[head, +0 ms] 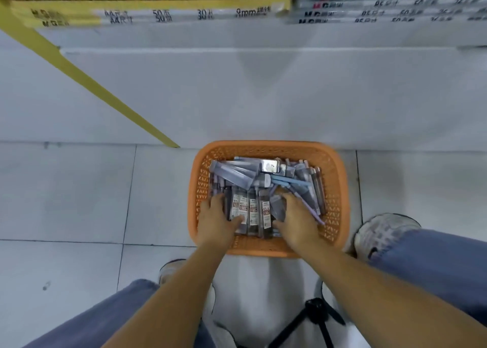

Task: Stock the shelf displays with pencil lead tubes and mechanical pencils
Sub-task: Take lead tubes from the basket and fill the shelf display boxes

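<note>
The left hand [214, 217] grips the row of lead tubes [254, 210] from the left, thumb over them. The right hand [296, 221] lies at the row's right; its grip I cannot tell. The tubes lie by the near edge of the orange basket [332, 189], the mechanical pencils [290, 182] farther back.

Basket [334, 189] walls hem packed tubes [253, 213]; surrounding floor [79, 189] seems open.
</note>
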{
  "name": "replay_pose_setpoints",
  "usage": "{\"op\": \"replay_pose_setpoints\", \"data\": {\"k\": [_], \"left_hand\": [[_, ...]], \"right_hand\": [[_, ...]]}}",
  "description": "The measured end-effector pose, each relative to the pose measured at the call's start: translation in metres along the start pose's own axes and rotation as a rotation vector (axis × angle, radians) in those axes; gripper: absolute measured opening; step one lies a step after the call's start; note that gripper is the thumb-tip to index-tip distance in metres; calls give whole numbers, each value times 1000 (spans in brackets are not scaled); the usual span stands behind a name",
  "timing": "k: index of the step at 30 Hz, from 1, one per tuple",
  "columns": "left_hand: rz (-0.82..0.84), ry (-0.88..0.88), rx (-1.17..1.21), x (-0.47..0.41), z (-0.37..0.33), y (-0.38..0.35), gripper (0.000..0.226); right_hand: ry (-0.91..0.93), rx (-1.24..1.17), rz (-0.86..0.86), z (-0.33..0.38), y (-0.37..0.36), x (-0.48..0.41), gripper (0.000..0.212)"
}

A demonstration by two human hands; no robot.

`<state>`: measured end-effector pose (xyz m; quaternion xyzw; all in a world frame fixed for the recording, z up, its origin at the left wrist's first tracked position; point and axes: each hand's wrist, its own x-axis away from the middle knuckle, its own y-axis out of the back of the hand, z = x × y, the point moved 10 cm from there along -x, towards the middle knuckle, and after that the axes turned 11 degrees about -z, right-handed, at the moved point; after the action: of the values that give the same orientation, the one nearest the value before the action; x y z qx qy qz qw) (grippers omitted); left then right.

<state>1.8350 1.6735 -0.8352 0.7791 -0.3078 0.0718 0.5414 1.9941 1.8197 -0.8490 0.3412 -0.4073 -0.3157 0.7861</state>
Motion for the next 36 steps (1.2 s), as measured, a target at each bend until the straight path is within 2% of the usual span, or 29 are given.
{"op": "replay_pose_setpoints", "data": {"k": [5,9,12,14,17,19,23,25,27,30,34,36], "left_hand": [[33,106,142,-5,6,-9,47],[36,142,203,-8,11,-7,36],[17,139,243,-7,11,-5,30],[-21,120,274,-6,10,-2,26],[-45,27,258,-2,2,0,20],[-71,-26,193,2,-1,1,29],[-70,-60,83,6,-5,-4,58],[-54,-50,17,5,-5,-8,69],[-37,-12,31,4,-4,-12,71],[-4,41,52,2,-4,-16,57],[15,117,148,-4,0,-16,16],[37,158,200,-5,4,-13,11]], "right_hand": [[-21,-143,18,-8,0,-3,51],[-144,-324,-18,-18,4,3,25],[-226,-496,45,-6,-11,3,30],[-252,-475,44,3,-19,3,52],[-277,-417,-76,7,-16,1,74],[-300,-452,-88,5,-18,1,80],[-361,-493,-50,-9,-19,-1,49],[-372,-505,8,-16,-19,-1,41],[-370,-541,50,-20,-17,-2,38],[-399,-630,96,-25,-15,-2,38],[-446,-711,134,-27,-13,1,45],[-445,-741,134,-26,-7,1,44]]}}
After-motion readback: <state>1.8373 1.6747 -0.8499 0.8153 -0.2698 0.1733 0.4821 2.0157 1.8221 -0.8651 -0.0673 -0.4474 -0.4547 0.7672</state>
